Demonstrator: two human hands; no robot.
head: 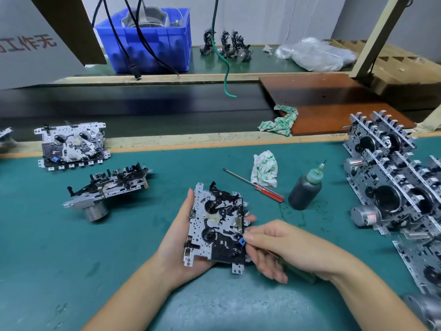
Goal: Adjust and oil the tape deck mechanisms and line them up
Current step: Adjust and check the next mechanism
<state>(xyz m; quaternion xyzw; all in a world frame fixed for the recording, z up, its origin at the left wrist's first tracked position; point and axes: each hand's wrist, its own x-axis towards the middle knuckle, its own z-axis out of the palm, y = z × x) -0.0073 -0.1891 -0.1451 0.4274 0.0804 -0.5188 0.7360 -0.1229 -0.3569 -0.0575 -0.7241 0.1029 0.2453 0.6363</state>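
Note:
My left hand (177, 237) cradles a silver and black tape deck mechanism (214, 225) from below, held face up over the green mat. My right hand (276, 247) pinches a small tool with a green handle (298, 271) against the mechanism's right edge, near a blue part. A dark oil bottle (305, 189) with a green needle cap stands to the right. A red-handled screwdriver (255, 185) lies beside it. Two more mechanisms (71, 145) (107, 187) rest on the left. A packed row of mechanisms (393, 185) fills the right side.
A crumpled white and green cloth (264, 169) lies behind the screwdriver; another cloth (280, 120) sits on a brown board (322, 103). A dark conveyor belt (131, 106) runs across the back. A blue bin (145, 41) and hanging cables (226, 68) are beyond it.

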